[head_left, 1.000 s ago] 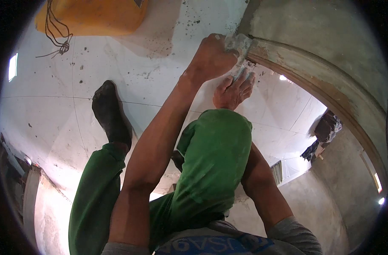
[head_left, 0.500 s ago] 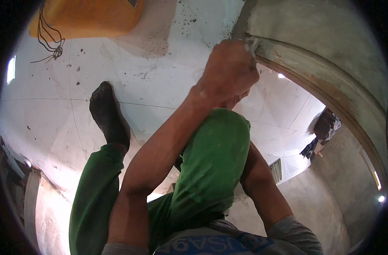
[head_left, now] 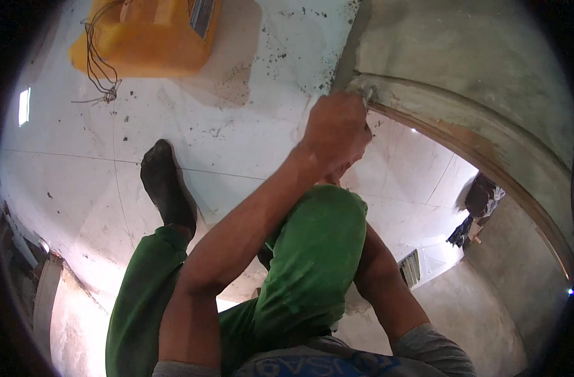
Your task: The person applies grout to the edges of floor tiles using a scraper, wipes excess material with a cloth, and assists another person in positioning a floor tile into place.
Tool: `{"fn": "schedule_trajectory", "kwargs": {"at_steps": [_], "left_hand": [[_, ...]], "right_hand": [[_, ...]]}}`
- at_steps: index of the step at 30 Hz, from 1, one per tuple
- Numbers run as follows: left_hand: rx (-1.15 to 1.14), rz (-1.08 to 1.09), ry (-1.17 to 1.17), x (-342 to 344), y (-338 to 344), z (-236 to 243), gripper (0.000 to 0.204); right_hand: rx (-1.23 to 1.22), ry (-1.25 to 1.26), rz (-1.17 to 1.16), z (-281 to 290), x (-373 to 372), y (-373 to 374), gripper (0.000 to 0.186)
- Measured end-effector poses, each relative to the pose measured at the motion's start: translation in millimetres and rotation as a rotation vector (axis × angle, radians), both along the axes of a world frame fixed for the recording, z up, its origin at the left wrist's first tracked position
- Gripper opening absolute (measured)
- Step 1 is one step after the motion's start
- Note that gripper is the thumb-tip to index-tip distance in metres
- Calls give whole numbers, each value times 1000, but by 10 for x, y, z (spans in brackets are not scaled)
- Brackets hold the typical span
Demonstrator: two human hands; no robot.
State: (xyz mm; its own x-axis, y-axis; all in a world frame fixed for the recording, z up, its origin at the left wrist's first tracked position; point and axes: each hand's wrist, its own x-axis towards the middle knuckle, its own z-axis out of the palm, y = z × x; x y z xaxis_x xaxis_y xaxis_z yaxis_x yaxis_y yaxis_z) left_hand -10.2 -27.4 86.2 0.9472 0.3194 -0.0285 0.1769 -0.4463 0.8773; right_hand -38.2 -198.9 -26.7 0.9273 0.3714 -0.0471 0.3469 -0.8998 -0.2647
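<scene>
The left hand [head_left: 334, 135] is clenched around a small pale grey lump or wad [head_left: 367, 94] — rag or wet mortar, cannot tell which — and presses it against the bottom end of the curved grey cement moulding [head_left: 463, 125], right where that moulding meets the white tiled floor [head_left: 174, 144]. The right hand is not in view: the right forearm [head_left: 387, 289] runs up behind the bent knee in green trousers [head_left: 312, 264] and ends under the left hand, so whether those fingers are closed or loose cannot be told. Judged progress: the moulding's upper run, sweeping away to the right, looks smooth and even grey, so that stretch seems finished; a brownish, rawer band [head_left: 481, 147] shows along its lower inner edge, which suggests dressing or wiping left to do there. The work point sits at the very foot of the moulding, so the hand seems to be at one end of the run — probably a late touch-up, not bulk application. The floor near the joint carries dark specks and spatter [head_left: 281, 60], uncleaned. A yellow plastic jerrycan with wire loops [head_left: 142, 38] lies well apart at upper left. A foot in a dark sock [head_left: 167, 188] rests flat on the tile.
</scene>
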Motion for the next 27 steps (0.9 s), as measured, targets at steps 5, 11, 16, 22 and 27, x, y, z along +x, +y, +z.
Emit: {"fn": "schedule_trajectory", "kwargs": {"at_steps": [5, 11, 16, 22, 27], "left_hand": [[5, -14, 90, -25, -61, 182, 22], [-9, -72, 166, 21, -31, 165, 25], [-40, -9, 52, 52, 9, -77, 23], [5, 23, 136, 97, -109, -95, 23], [24, -19, 63, 95, -22, -17, 31]], "right_hand": [[-47, -59, 164, -54, 105, -146, 98], [-258, -165, 84, 0, 31, -76, 107], [-41, -139, -56, -62, 24, 40, 115], [-126, -82, -16, -7, -7, -13, 106], [-103, 190, -136, 316, 114, 200, 99]]}}
